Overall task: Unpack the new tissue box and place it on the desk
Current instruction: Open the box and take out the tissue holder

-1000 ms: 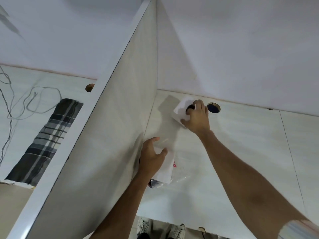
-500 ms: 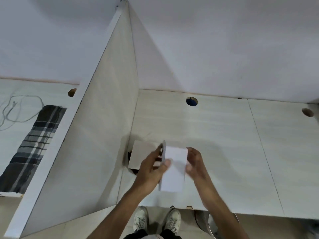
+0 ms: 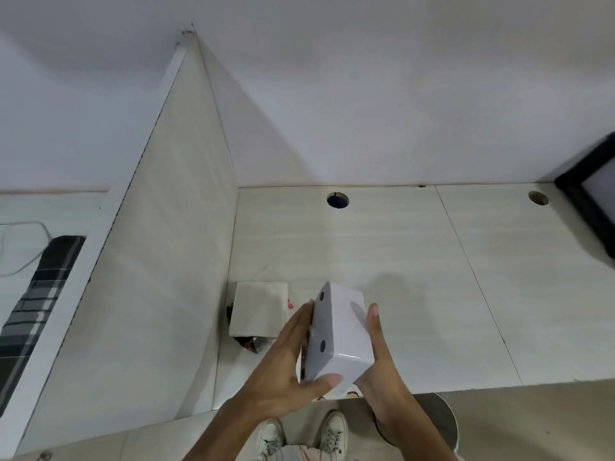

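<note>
A white tissue box (image 3: pixel 346 331) is held tilted above the front edge of the pale desk (image 3: pixel 399 261); its shaded underside with two dark round feet faces left. My left hand (image 3: pixel 286 371) presses that underside, with the thumb under the box's near corner. My right hand (image 3: pixel 379 364) grips the opposite long side. Just left of the box, a pack of tissues in clear plastic wrap (image 3: pixel 258 309) lies flat on the desk against the divider.
A tall divider panel (image 3: pixel 159 261) walls off the desk's left side. Cable holes (image 3: pixel 337 200) sit near the back wall. A black-framed screen (image 3: pixel 592 197) stands at the far right. A checked cloth (image 3: pixel 36 304) lies beyond the divider. A metal stool (image 3: pixel 436 417) is below.
The box came back from the far desk corner to the front edge, and both hands now hold it, turned so its underside shows. The wrapped tissue pack has been let go on the desk.
</note>
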